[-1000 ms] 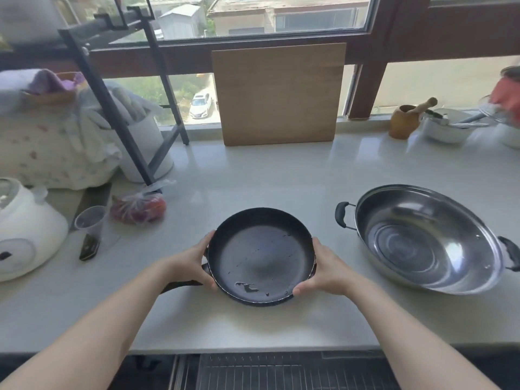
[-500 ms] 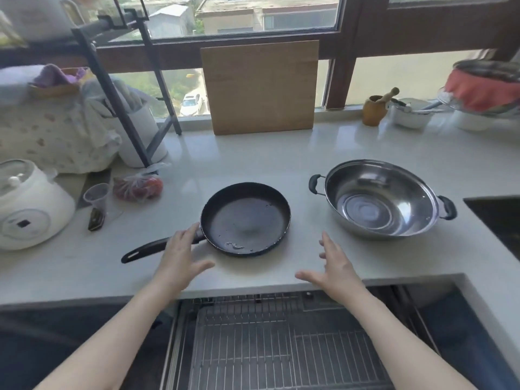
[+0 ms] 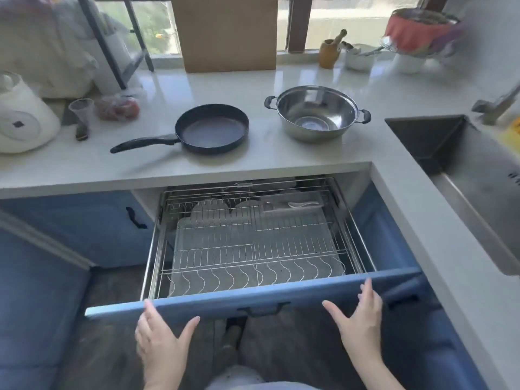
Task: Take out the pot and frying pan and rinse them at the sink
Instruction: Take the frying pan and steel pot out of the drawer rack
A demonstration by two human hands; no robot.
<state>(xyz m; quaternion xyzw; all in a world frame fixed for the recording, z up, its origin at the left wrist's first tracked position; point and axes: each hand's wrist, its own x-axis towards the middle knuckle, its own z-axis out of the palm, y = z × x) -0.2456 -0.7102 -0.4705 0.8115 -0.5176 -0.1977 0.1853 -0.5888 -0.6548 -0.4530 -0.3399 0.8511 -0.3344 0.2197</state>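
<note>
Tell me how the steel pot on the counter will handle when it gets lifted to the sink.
The steel pot looks rigid, thin-walled and empty, so probably light for its size. Its two small side handles suggest a two-handed lift; gripping one alone would likely tip it. The polished metal may be slippery, so the dark handle grips are the safer hold.

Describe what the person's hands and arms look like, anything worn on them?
Both the left hand and right hand are bare: no gloves, rings, watch or bracelet visible. The forearms show no sleeves as far as the frame reaches. Nails look short and unpainted, though the picture is slightly blurred.
</note>
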